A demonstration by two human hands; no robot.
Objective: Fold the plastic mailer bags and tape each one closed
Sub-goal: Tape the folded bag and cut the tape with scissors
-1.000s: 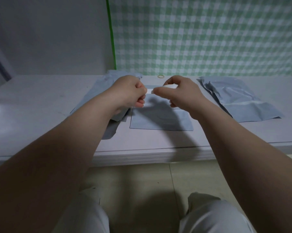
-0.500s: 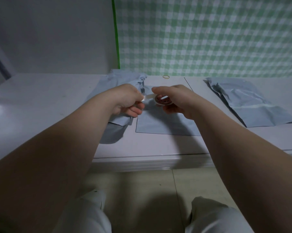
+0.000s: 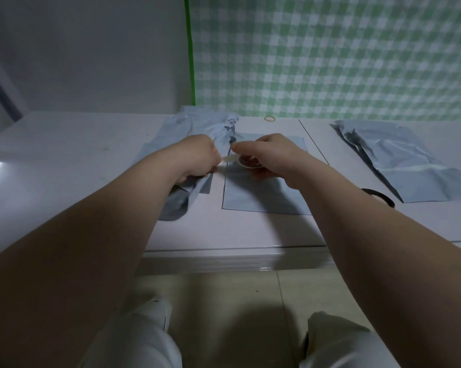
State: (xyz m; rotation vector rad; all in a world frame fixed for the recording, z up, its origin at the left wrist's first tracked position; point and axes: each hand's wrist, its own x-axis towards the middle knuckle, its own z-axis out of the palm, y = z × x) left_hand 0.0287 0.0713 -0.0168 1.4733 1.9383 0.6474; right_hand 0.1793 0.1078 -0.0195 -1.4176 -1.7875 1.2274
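Observation:
A folded pale-blue mailer bag (image 3: 261,192) lies flat on the white table (image 3: 64,160), straight ahead. Just above it my right hand (image 3: 271,155) grips a small roll of tape (image 3: 248,162) with a red-and-white core. A short clear strip of tape (image 3: 229,158) runs from the roll to my left hand (image 3: 200,158), which pinches its free end. Crumpled mailer bags (image 3: 197,128) lie under and behind my left hand.
More pale-blue mailer bags (image 3: 399,160) are spread at the right. A dark curved object (image 3: 380,196) shows beside my right forearm. A yellow rubber band (image 3: 269,118) lies by the green checked wall. The table's front edge runs near my knees.
Both hands have dropped from mid-air to just above the folded bag. The tape roll has come into sight under my right hand, and the strip between the hands is longer.

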